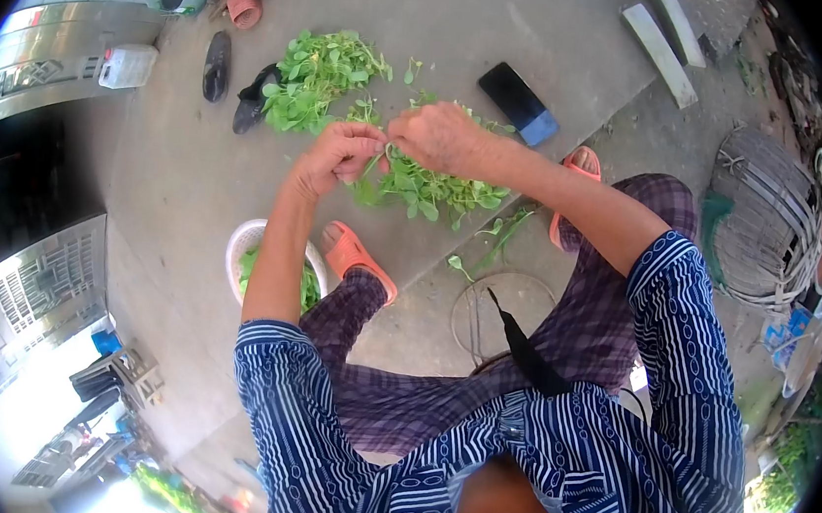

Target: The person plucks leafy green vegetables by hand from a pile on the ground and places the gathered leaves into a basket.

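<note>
My left hand (341, 158) is closed in a pinch on a leafy green sprig (372, 169), whose stem pokes out between the fingers. Right beside it, my right hand (440, 138) pinches the top of the same sprig, the fingertips of both hands almost touching. Beneath my right hand lies a heap of leafy greens (442, 192) on the concrete. A second heap of greens (325, 75) sits farther off to the left. Under my left forearm stands a white plastic basket (238, 245) with green leaves inside, partly hidden by the arm.
A dark phone (517, 102) lies beyond the right hand. Black shoes (216, 67) are near the far heap. Loose stems (502, 236) lie by my right foot. A woven basket (766, 217) stands at the right, and a white container (127, 66) at the left.
</note>
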Available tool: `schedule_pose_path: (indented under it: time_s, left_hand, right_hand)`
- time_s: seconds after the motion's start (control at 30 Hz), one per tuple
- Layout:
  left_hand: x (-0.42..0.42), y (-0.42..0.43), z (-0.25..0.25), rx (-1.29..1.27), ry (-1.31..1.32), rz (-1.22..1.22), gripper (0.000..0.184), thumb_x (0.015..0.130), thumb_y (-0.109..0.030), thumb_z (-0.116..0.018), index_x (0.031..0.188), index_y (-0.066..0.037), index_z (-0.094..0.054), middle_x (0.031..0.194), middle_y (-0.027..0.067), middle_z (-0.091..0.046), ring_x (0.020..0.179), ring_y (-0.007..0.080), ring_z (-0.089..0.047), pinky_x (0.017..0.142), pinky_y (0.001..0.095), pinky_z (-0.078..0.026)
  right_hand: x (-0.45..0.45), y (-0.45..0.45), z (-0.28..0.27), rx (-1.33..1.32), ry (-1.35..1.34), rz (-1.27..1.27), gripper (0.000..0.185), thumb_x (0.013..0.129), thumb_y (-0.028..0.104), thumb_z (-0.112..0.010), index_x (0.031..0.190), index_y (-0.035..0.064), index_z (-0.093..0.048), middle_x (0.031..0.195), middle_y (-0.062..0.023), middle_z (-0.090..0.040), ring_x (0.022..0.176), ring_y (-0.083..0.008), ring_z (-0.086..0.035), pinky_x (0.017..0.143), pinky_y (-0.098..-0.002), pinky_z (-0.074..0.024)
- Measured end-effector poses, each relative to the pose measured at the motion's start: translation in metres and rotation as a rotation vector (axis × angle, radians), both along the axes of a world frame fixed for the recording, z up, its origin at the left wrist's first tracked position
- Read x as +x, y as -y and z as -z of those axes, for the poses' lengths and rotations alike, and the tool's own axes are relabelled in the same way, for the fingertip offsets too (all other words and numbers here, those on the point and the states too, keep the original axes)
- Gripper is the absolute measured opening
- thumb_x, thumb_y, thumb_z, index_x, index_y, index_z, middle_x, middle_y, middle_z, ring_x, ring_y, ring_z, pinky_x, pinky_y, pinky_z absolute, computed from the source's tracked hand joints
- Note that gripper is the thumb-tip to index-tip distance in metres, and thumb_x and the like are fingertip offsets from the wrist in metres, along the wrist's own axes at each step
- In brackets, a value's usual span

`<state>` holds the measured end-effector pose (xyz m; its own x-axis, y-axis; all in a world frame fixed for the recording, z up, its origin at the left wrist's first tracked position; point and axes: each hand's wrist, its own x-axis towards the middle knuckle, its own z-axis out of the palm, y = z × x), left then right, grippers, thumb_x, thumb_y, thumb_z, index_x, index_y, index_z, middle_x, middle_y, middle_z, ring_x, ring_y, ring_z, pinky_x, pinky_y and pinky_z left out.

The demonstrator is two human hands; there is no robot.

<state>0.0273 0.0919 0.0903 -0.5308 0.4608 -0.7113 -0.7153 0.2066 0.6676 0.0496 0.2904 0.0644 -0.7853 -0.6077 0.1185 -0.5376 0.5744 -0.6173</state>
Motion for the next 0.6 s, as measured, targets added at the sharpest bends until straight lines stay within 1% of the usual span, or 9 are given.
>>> schedule_pose_path:
  time_s: [0.07,0.1,0.17,0.23,0.3,0.4,0.47,0.53,0.6]
  left_hand:
    - [-0.001,0.001,0.001,0.0,-0.027,0.071,0.014,0.079,-0.005,-0.058,0.091,0.0,-0.057,0.071,0.0113,-0.061,0.037,0.0005,-0.028,0.033,0.0163,-0.02]
    - [0.001,-0.001,0.0,0.002,-0.023,0.068,0.014,0.079,-0.005,-0.058,0.091,0.0,-0.057,0.071,0.0113,-0.061,0.037,0.0005,-0.028,0.033,0.0163,-0.02]
    - [0.004,-0.004,-0.003,-0.055,0.011,0.132,0.014,0.078,-0.006,-0.059,0.091,0.0,-0.058,0.071,0.0098,-0.061,0.037,0.0005,-0.028,0.033,0.0162,-0.02]
    - [0.006,-0.002,0.002,-0.051,0.027,0.134,0.014,0.078,-0.006,-0.06,0.09,0.0,-0.058,0.071,0.009,-0.061,0.037,0.0006,-0.028,0.033,0.0163,-0.02]
    - [0.007,0.001,0.004,-0.046,0.043,0.139,0.014,0.077,-0.007,-0.061,0.09,0.0,-0.058,0.071,0.0083,-0.061,0.037,0.0006,-0.029,0.033,0.0164,-0.02]
    - [0.008,0.003,0.005,-0.021,0.044,0.126,0.016,0.076,-0.009,-0.063,0.089,-0.001,-0.059,0.07,0.0071,-0.061,0.037,0.0006,-0.029,0.033,0.0168,-0.019]
    - [0.008,0.003,0.005,-0.073,0.008,0.161,0.017,0.075,-0.01,-0.065,0.089,-0.001,-0.059,0.07,0.0063,-0.061,0.038,0.0005,-0.029,0.034,0.0167,-0.019]
    - [0.01,0.0,0.006,-0.046,0.004,0.178,0.016,0.075,-0.011,-0.065,0.087,-0.001,-0.059,0.069,0.0074,-0.061,0.039,0.0011,-0.031,0.034,0.0173,-0.02]
    - [0.012,0.0,0.007,-0.021,-0.006,0.197,0.015,0.075,-0.011,-0.065,0.085,-0.002,-0.059,0.069,0.0084,-0.062,0.04,0.0016,-0.033,0.035,0.0178,-0.02]
  right_hand:
    - [0.0,-0.002,0.002,-0.008,0.018,-0.018,0.013,0.077,0.016,-0.053,0.076,0.0043,-0.056,0.071,-0.0142,-0.059,0.065,-0.0326,-0.058,0.058,-0.0419,-0.0467]
    - [0.0,-0.002,0.002,-0.021,0.029,-0.032,0.013,0.077,0.017,-0.053,0.075,0.004,-0.056,0.069,-0.0146,-0.059,0.065,-0.0328,-0.058,0.057,-0.042,-0.0464]
    - [0.003,-0.003,0.0,-0.011,0.063,-0.063,0.014,0.077,0.017,-0.053,0.074,0.0037,-0.056,0.068,-0.015,-0.058,0.064,-0.033,-0.058,0.057,-0.0425,-0.0458]
    - [0.003,-0.001,0.001,-0.002,0.1,-0.098,0.014,0.077,0.017,-0.053,0.073,0.0033,-0.056,0.067,-0.0153,-0.058,0.063,-0.0332,-0.057,0.057,-0.043,-0.0451]
    - [0.003,0.0,0.001,-0.105,0.151,-0.093,0.022,0.079,0.021,-0.049,0.07,0.0028,-0.058,0.064,-0.0166,-0.059,0.062,-0.0341,-0.058,0.058,-0.043,-0.0467]
    - [0.001,-0.001,-0.003,-0.125,0.206,-0.108,0.02,0.077,0.022,-0.05,0.072,0.0042,-0.059,0.064,-0.0156,-0.059,0.062,-0.0329,-0.058,0.059,-0.0423,-0.0464]
    - [0.002,-0.001,-0.003,-0.107,0.201,-0.138,0.021,0.076,0.023,-0.051,0.073,0.004,-0.059,0.063,-0.0152,-0.058,0.061,-0.0327,-0.058,0.058,-0.0413,-0.0463]
    - [0.002,0.0,-0.007,-0.087,0.197,-0.167,0.022,0.075,0.024,-0.051,0.074,0.0038,-0.06,0.062,-0.0149,-0.058,0.06,-0.0324,-0.057,0.058,-0.0404,-0.0462]
    - [0.0,-0.001,-0.011,-0.112,0.341,-0.167,0.025,0.074,0.027,-0.053,0.074,0.0029,-0.059,0.061,-0.0138,-0.058,0.058,-0.0303,-0.057,0.058,-0.038,-0.046]
